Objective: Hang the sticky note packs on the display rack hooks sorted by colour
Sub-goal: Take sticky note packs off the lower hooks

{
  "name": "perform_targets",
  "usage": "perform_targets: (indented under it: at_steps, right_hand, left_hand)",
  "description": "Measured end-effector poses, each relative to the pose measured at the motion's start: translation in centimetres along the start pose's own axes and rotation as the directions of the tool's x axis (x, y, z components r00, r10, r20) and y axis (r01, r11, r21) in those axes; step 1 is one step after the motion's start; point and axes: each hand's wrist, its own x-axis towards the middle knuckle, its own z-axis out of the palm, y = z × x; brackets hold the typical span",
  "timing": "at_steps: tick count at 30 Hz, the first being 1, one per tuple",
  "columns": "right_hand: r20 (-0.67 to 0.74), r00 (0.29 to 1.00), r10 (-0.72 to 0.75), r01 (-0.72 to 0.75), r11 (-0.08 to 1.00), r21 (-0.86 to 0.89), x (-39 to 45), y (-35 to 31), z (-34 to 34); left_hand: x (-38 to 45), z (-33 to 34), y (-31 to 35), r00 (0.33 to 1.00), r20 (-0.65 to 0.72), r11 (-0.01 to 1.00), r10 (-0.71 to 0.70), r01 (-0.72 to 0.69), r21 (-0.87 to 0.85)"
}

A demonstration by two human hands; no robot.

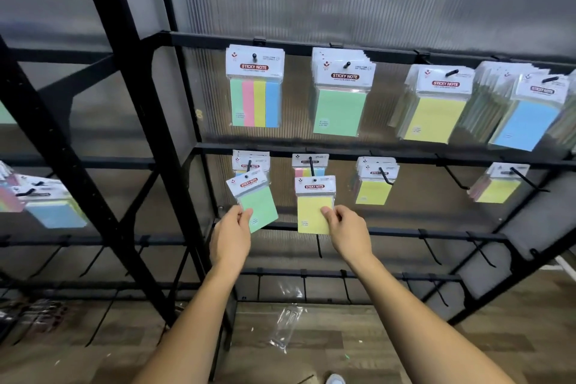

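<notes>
Nearest, the left hand is pinching the bottom corner of a green sticky note pack. Its grip is closed on that pack. The right hand is pinching the bottom of a yellow sticky note pack, so that grip is closed too. Both packs are sitting at the front ends of two hooks near the left end of the middle bar of the black display rack. I cannot tell if they are going on or coming off.

Behind the yellow pack a striped pack is hanging, so that hook is looking mixed. Further along this bar, more yellow packs are hanging.

On the top bar the sorting is looking good: a striped four-colour pack, green packs, yellow packs and blue packs. The lower bars are showing bare hooks.
</notes>
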Motion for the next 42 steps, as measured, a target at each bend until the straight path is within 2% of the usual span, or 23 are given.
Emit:
perform_targets:
  at_steps: [8,13,19,26,31,36,42]
  right_hand:
    - [0.003,0.997,-0.071,0.071,0.994,0.087,-2.1,0.1,-2.6]
    - [-0.032,0.995,-0.095,0.098,0.987,0.123,-3.1,1.4,-6.3]
    - [-0.113,0.984,-0.141,0.16,0.969,0.187,-4.0,3.0,-12.4]
    - [-0.222,0.948,-0.227,0.28,0.929,0.244,-2.7,2.2,-19.8]
    - [-0.295,0.919,-0.262,0.342,0.902,0.264,-0.3,0.0,-24.6]
    - [-0.279,0.915,-0.293,0.357,0.909,0.215,2.3,-2.0,-27.4]
    - [-0.187,0.944,-0.27,0.308,0.927,0.215,4.1,-1.3,-27.4]
  left_hand:
    - [-4.0,-0.3,1.2,0.993,0.091,0.997,0.078,-0.078,-0.007]
    - [-6.4,-0.4,5.3,0.981,0.102,0.984,0.164,-0.157,-0.081]
    - [-8.9,1.6,10.4,0.964,0.155,0.975,0.217,-0.207,-0.08]
    - [-10.5,2.8,16.3,0.932,0.097,0.932,0.35,-0.336,-0.138]
    - [-10.2,3.3,19.8,0.923,0.078,0.914,0.377,-0.357,-0.191]
    - [-10.1,3.4,22.4,0.927,0.036,0.909,0.374,-0.359,-0.209]
    - [-9.3,4.1,22.4,0.932,0.03,0.917,0.36,-0.348,-0.194]
